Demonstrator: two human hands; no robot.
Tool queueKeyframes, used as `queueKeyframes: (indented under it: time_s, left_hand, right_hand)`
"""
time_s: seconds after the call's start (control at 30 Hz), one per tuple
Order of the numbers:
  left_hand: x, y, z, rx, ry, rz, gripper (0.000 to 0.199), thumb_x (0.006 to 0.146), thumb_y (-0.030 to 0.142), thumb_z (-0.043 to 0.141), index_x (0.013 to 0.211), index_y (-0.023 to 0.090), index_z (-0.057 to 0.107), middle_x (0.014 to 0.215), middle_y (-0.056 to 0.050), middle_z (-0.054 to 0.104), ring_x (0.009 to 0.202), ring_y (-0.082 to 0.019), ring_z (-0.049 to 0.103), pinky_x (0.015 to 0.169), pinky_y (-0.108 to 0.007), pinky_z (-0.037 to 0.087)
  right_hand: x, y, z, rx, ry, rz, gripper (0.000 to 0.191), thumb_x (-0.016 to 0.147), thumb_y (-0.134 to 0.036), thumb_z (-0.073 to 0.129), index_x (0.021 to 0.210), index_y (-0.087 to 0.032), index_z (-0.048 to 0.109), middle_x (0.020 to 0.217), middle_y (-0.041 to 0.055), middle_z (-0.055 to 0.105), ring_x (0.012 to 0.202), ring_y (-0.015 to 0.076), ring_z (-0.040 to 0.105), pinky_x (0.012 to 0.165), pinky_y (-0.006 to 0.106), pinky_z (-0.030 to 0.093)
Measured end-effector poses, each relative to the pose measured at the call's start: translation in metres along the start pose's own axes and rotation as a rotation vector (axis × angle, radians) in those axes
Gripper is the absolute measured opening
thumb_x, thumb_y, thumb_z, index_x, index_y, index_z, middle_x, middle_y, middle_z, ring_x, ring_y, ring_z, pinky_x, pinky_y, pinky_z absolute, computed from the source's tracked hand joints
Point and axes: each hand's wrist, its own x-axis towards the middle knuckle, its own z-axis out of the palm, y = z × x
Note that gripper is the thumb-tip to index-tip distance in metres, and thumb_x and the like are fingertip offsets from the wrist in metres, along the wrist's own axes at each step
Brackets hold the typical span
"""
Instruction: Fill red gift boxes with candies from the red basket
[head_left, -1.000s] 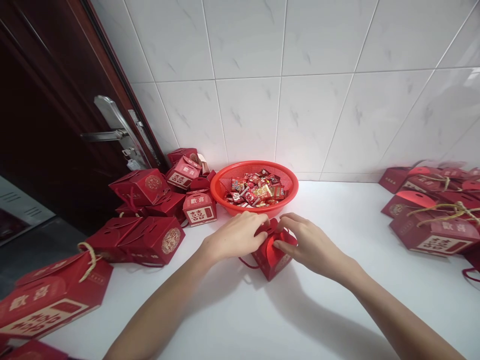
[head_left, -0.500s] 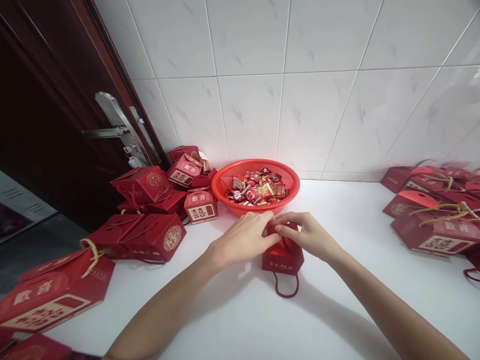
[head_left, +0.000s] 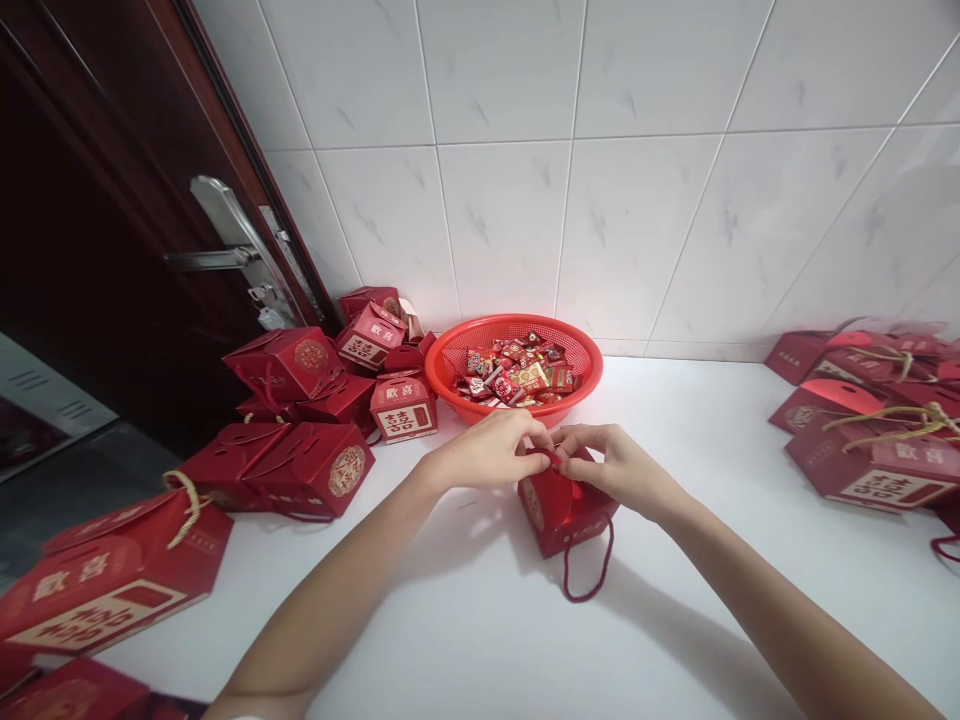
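A small red gift box (head_left: 564, 515) with a round printed emblem stands on the white table in front of me. Its dark red cord handle (head_left: 589, 597) loops down from the near side. At its top, my left hand (head_left: 499, 450) pinches the flap from the left. My right hand (head_left: 611, 465) grips the top from the other side, fingertips meeting those of the left. The fingers partly hide the flaps, and part of the box's inside shows between them. Just beyond the hands sits a red plastic basket (head_left: 589, 385) of wrapped candies (head_left: 525, 375).
Several closed red boxes (head_left: 307, 470) are piled on the left, beside a dark door with a metal handle (head_left: 210, 260). More flatter-looking red boxes (head_left: 874, 455) with straw-coloured cords lie on the right. A white tiled wall (head_left: 637, 230) stands behind the table.
The gift box has turned, bringing its round emblem side into view, and its top flaps have spread apart. The cord loop has swung slightly right. Both hands stay at the top.
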Motion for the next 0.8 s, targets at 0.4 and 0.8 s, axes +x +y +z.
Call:
queueKeyframes:
  time_s: [0.4,0.8]
  left_hand:
    - [-0.002,0.0,0.003,-0.086,-0.037,-0.048,0.018,0.081,0.025,0.059,0.089,0.018,0.072,0.091,-0.003,0.075,0.083,-0.02,0.067,0.066,-0.025,0.047]
    - [-0.003,0.003,0.002,-0.107,-0.034,-0.061,0.017,0.082,0.024,0.058,0.09,0.018,0.071,0.086,-0.002,0.074,0.078,-0.018,0.066,0.065,-0.025,0.045]
  right_hand:
    - [-0.002,-0.002,-0.005,-0.057,-0.066,-0.034,0.006,0.07,-0.024,0.056,0.066,-0.02,0.058,0.079,0.0028,0.066,0.086,0.0215,0.06,0.078,0.032,0.048]
    - [-0.002,0.0,-0.005,-0.097,-0.031,-0.069,0.012,0.075,-0.029,0.056,0.067,-0.02,0.058,0.08,0.0036,0.067,0.084,0.0215,0.06,0.077,0.033,0.048]
